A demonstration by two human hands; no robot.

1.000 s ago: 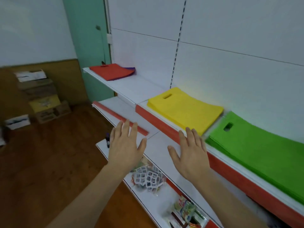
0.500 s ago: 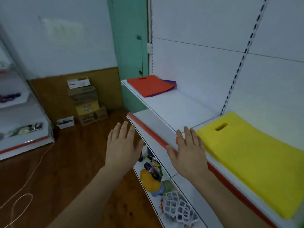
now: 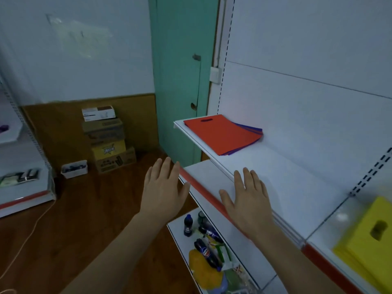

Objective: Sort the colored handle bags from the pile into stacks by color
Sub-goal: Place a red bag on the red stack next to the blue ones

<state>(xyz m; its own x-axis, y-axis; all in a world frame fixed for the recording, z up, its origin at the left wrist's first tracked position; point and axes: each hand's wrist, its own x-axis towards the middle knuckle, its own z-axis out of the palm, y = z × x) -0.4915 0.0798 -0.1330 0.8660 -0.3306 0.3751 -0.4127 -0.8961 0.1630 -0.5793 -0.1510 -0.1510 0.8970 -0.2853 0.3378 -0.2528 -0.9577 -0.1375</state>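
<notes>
A pile of handle bags lies at the far left end of the white upper shelf [image 3: 275, 166]: a red bag [image 3: 220, 132] on top, with purple bags [image 3: 253, 130] peeking out beneath it. A yellow stack of bags [image 3: 369, 240] sits at the right edge of the view, blurred. My left hand [image 3: 163, 187] hovers with fingers straight in front of the shelves, holding nothing. My right hand [image 3: 247, 198] is held flat with fingers straight over the shelf's front edge, also holding nothing. Both hands are well short of the red pile.
A lower shelf [image 3: 212, 251] holds soda bottles and snack packs. Stacked cardboard boxes [image 3: 108, 139] stand on the wooden floor by the wall, next to a teal door [image 3: 180, 81]. Another shelf unit [image 3: 23, 183] is at the left.
The view has swung left along the shelf: the green stack has left the frame, the yellow one has slid to the right edge, the red pile is nearer. Both hands stay flat and hold nothing.
</notes>
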